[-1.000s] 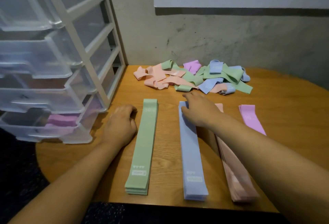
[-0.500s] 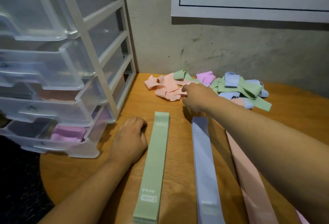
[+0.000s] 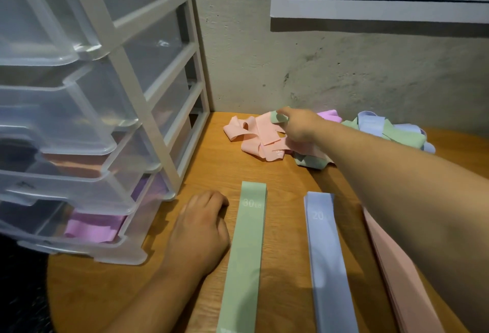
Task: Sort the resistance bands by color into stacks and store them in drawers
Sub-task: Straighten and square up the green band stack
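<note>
- The sorting step is in hand: loose bands go from the pile to the color stacks; judging by what is left in the pile, storing these stacks comes later.
- The right hand reaches over the table into the pile by the wall, its fingertips pinching the end of a green band that lies on top of tangled pink ones.
- The left hand rests on the table with fingers loosely curled and nothing in it, just beside the green stack.
- Three flat stacks lie side by side near the person: green, then the blue stack, then the pink stack, which the right forearm partly hides.
- The pile holds a mix of pink, green, blue and purple bands, so a good share of the sorting seems undone.
- The drawers stand at the left edge of the table, all pulled partly out; the bottom drawer already holds purple bands.
- The next move likely calls for lifting the green band clear without dragging the pink ones along, straightening it, and laying it squarely on the green stack.
- The free left hand could steady that stack.
</note>
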